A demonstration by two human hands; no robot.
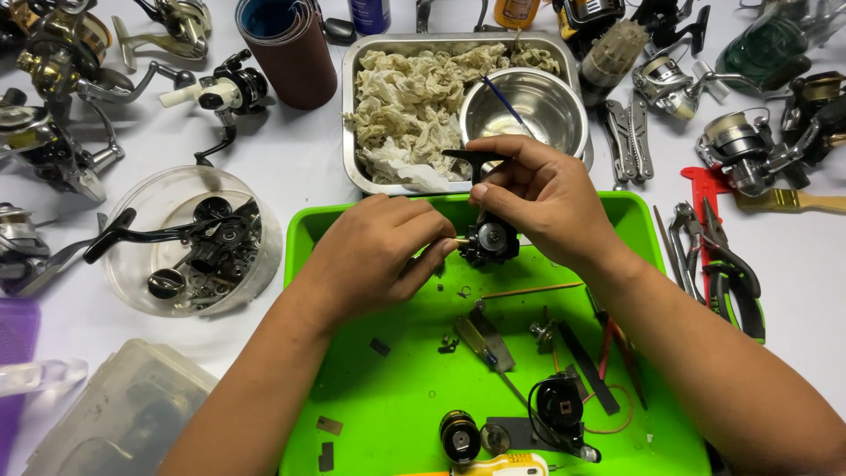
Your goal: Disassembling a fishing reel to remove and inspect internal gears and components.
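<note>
Near the centre of the view, both hands meet over the far edge of a bright green tray (pixel 388 414) and share a black fishing reel body (pixel 490 236). The right hand (pixel 546 198) is closed around the reel body from the 1 o'clock side, thumb and fingers pinching its black stem, which points up toward 12 o'clock. The left hand (pixel 374 256) comes in from 8 o'clock with its fingers curled and its fingertips pinched against the reel's left side on what looks like a thin stick, too small to tell for sure. Directly behind the hands at 12 o'clock sits a rectangular steel pan (pixel 352 106) heaped with crumpled pale rags (pixel 405 97), and a round steel bowl (pixel 524 106) with a thin blue-handled brush (pixel 504 99) rests in its right half, touching the rags. On the tray floor at 6 o'clock lie small reel parts, a black spool (pixel 460 435), a screwdriver (pixel 483 348) and a black rotor piece (pixel 560 407), all apart from the hands. At 9 o'clock a clear round bowl (pixel 141 211) holds black reel parts, with a handle (pixel 119 234) sticking out over its rim. Further reels (pixel 62 70) crowd the surface at 10 o'clock and at 2 o'clock, a roll of sandpaper (pixel 291 57) stands at 11 o'clock, and pliers (pixel 731 282) lie at 3 o'clock just beside the tray.
</note>
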